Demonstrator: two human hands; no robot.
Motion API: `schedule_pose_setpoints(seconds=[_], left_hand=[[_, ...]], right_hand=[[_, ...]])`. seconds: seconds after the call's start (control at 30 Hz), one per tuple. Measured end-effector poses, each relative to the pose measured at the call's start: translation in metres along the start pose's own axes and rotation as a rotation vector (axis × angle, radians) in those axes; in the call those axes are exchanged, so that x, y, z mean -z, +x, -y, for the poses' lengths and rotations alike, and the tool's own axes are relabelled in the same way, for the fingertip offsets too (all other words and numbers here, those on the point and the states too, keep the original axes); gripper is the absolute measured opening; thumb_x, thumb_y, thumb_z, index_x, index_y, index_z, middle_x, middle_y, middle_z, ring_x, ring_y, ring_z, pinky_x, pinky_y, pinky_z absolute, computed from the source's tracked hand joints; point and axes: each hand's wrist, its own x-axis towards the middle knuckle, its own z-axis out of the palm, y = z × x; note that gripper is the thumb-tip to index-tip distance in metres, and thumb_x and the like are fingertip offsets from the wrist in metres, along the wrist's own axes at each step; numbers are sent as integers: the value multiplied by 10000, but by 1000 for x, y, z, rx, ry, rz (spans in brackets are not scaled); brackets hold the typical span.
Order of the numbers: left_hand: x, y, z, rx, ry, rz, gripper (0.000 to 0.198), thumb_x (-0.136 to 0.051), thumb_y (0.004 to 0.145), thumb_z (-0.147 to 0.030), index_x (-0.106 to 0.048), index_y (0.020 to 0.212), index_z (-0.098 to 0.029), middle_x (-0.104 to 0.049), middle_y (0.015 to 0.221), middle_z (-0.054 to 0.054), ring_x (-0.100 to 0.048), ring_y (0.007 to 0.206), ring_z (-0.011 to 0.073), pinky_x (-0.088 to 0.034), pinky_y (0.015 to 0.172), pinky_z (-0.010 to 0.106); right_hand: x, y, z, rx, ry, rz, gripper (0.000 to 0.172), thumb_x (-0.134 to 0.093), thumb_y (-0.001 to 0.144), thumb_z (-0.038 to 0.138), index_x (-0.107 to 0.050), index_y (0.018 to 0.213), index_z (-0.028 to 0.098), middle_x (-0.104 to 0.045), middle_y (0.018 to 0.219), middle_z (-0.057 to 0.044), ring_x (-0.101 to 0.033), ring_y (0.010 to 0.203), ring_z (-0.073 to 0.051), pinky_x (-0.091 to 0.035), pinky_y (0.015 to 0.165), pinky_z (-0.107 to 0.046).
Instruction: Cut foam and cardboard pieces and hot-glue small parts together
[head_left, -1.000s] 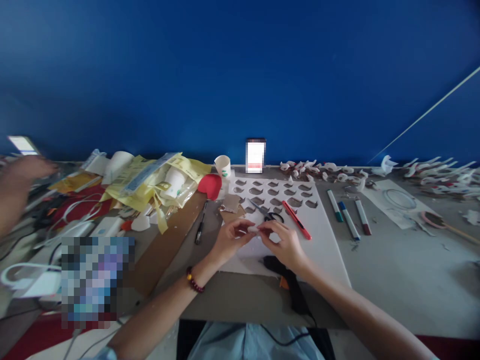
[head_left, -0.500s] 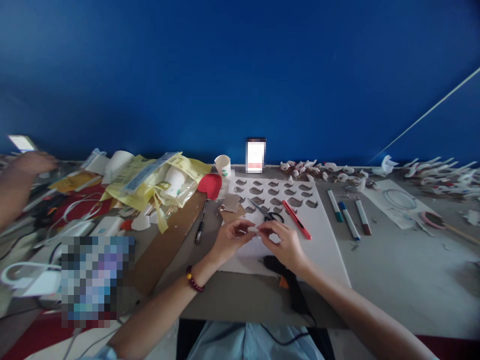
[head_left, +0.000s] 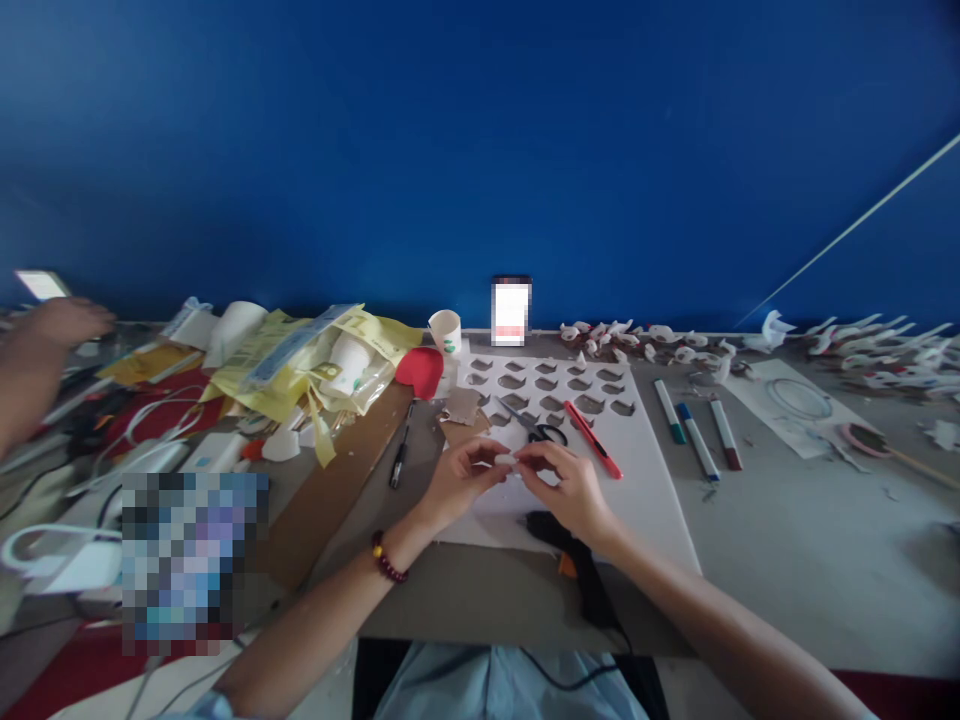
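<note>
Between the fingertips of both hands is a small white piece (head_left: 506,459), mostly covered by the fingers; its kind does not show. My left hand (head_left: 466,480) pinches it from the left, and my right hand (head_left: 566,490) pinches it from the right. Both are held over a white foam sheet (head_left: 645,480) with rows of cut-out holes. Beyond the fingers lie black-handled scissors (head_left: 550,434) and a red utility knife (head_left: 595,440). A black glue gun (head_left: 574,555) rests below my right hand, partly under the wrist. Scraps of cardboard (head_left: 461,407) lie past my left hand.
Three markers (head_left: 697,440) lie to the right. Small white shapes (head_left: 660,338) line the back edge near a propped phone (head_left: 511,312). At left are a paper cup (head_left: 445,331), yellow packaging (head_left: 270,360), a black pen (head_left: 401,450) and another person's hand (head_left: 75,325).
My hands stay in nearly the same place, still pinching the white piece, with only slight finger movement. The other person's hand at the left has shifted slightly.
</note>
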Motion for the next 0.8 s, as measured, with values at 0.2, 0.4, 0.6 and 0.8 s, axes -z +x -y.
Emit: schedule_pose_setpoints(seconds=[0.2, 0.4, 0.6, 0.8], left_hand=[[0, 0, 0, 16, -31, 15, 299, -806, 629, -344, -671, 797, -137, -670, 737, 15, -619, 654, 115, -541, 661, 256], [1, 1, 2, 21, -64, 11, 339, -824, 602, -315, -667, 844, -136, -677, 783, 26, -623, 657, 119, -547, 633, 252], [4, 1, 4, 19, -56, -9, 382, -820, 609, -338, -668, 897, -138, -688, 853, 51, -644, 719, 141, -555, 646, 255], [6, 0, 2, -22, 21, 23, 352, -775, 677, -345, -659, 939, -140, -686, 895, 72, -642, 758, 148, -542, 652, 240]], right_hand=[[0, -1, -1, -32, 14, 11, 85, -596, 830, 198, -655, 891, 192, -693, 821, -44, -655, 725, -158, -531, 674, -267], [1, 1, -1, -33, 18, 23, 107, -587, 826, 199, -651, 911, 192, -692, 813, -43, -653, 719, -158, -528, 674, -267], [2, 3, 4, -81, 39, 69, 138, -584, 816, 213, -637, 939, 180, -693, 835, -53, -650, 710, -157, -524, 660, -265], [1, 3, 3, -122, 65, 116, 172, -579, 814, 213, -643, 970, 179, -692, 824, -44, -648, 714, -154, -510, 635, -250]])
